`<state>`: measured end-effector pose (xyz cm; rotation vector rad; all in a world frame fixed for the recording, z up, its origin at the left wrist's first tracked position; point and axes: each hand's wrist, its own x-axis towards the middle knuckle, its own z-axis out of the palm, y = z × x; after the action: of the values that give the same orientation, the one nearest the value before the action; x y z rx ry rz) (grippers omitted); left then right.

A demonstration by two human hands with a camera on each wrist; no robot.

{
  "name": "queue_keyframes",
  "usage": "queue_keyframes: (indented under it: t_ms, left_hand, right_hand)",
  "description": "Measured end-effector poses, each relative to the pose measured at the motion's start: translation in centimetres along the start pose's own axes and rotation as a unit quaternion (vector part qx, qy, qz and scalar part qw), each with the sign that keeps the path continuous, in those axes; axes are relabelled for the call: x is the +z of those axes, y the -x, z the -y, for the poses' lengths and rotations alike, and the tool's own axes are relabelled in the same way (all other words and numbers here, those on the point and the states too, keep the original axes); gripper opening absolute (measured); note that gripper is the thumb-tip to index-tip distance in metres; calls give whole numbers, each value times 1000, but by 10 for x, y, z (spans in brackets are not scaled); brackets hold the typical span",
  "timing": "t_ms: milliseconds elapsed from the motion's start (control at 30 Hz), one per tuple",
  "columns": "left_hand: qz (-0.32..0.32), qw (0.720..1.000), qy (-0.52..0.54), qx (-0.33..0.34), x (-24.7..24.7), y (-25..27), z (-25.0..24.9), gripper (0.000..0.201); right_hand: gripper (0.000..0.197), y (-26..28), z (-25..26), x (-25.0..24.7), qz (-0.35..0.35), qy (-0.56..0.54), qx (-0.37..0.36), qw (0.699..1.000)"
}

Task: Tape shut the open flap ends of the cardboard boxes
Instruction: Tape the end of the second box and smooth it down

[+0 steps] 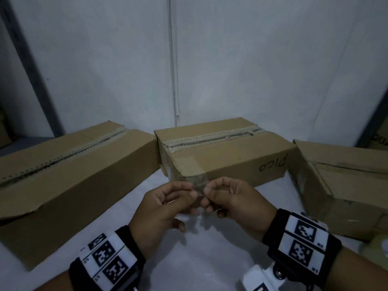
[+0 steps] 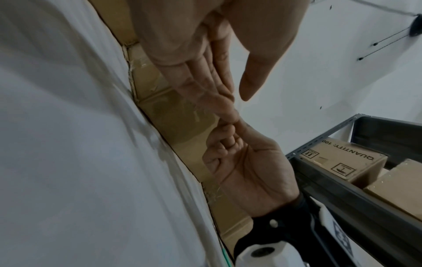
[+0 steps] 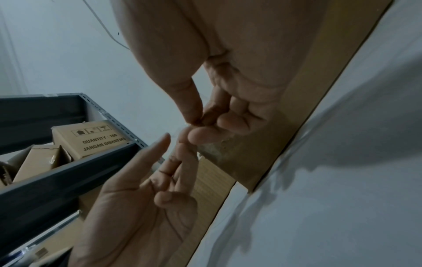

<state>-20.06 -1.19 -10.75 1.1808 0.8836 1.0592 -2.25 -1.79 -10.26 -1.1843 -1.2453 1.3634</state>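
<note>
Three cardboard boxes stand on the white table (image 1: pixel 189 259). The middle box (image 1: pixel 231 156), marked "Pico", has a strip of clear tape (image 1: pixel 199 185) stuck over its near corner. The strip's loose end hangs in front of that corner. My right hand (image 1: pixel 210 186) pinches this end between thumb and forefinger, as the right wrist view (image 3: pixel 196 122) shows. My left hand (image 1: pixel 191 190) meets it from the left. Its fingers lie fairly straight, with the tips touching the tape end and the thumb held apart (image 2: pixel 238 106).
A long box (image 1: pixel 63 164) lies at the left and a third box (image 1: pixel 346 185) at the right, both close to the middle one. A pale object (image 1: pixel 375 248) sits at the table's right edge. A grey metal shelf (image 2: pixel 342 189) holds more cartons (image 3: pixel 91 139).
</note>
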Motion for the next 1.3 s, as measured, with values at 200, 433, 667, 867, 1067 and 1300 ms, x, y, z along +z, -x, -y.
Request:
queue_keyframes:
  t_ms: [200, 433, 667, 867, 1067, 1300]
  left_hand:
    - [-8, 1000, -4, -14, 0, 0, 4, 41]
    - [-8, 1000, -22, -17, 0, -3, 6, 16]
    - [-4, 999, -27, -40, 0, -5, 6, 14]
    - [-7, 998, -14, -61, 3, -5, 7, 12]
    - [-15, 998, -17, -64, 5, -5, 4, 9]
    - [-44, 997, 3, -64, 9, -5, 5, 8]
  right_hand:
    - [14, 2, 2, -3, -2, 40, -8, 999]
    - [11, -1, 2, -7, -20, 44, -3, 999]
    - [20, 0, 4, -5, 17, -22, -11, 1000]
    - [27, 4, -1, -5, 32, -38, -46, 998]
    - [11, 5, -1, -3, -13, 1, -83, 996]
    - [8, 7, -3, -1, -18, -23, -36, 999]
